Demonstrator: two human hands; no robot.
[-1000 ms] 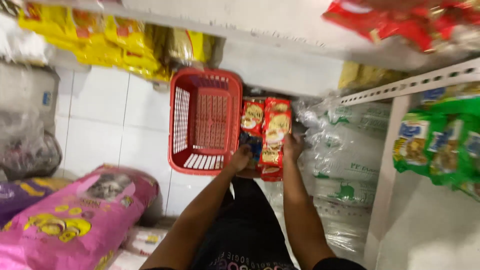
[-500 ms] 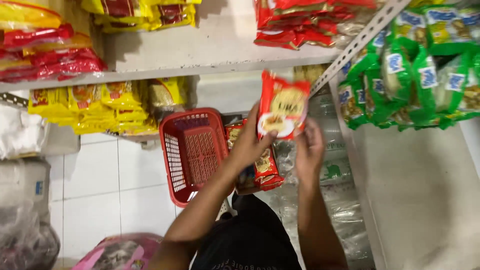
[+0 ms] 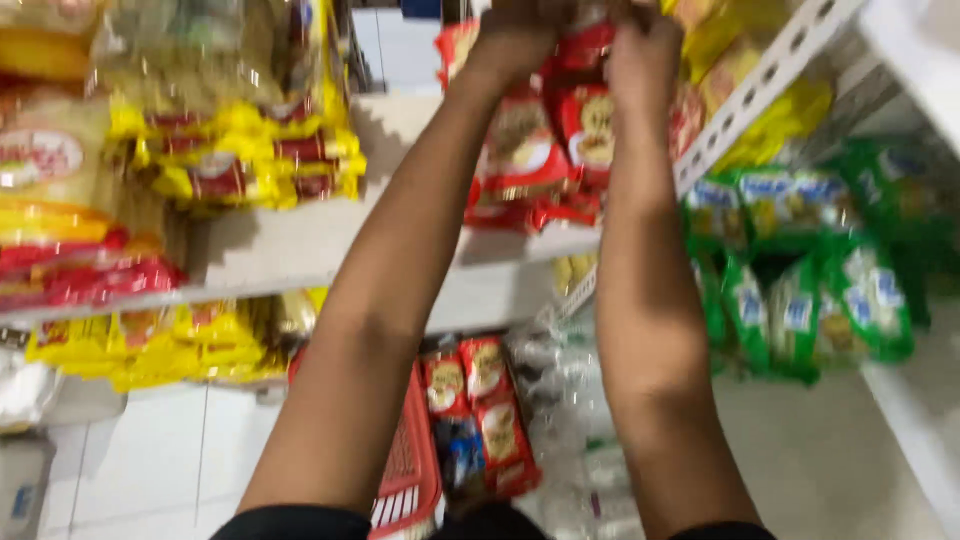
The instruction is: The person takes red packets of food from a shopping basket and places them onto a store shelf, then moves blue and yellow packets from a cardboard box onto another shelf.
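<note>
Fingers of your left hand (image 3: pixel 515 35) and right hand (image 3: pixel 640 40) pinch a red plastic snack packet (image 3: pixel 585 45) above the white shelf (image 3: pixel 300 240); loosen, and it likely drops toward the red plastic basket (image 3: pixel 410 470).

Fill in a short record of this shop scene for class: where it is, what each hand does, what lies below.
Place: shop shelving with snack packets
Left hand: raised, on red packets on the upper shelf
Right hand: raised beside it, on the same red packets
Below: red basket and more red packets on the floor
Right side: green packets
</note>
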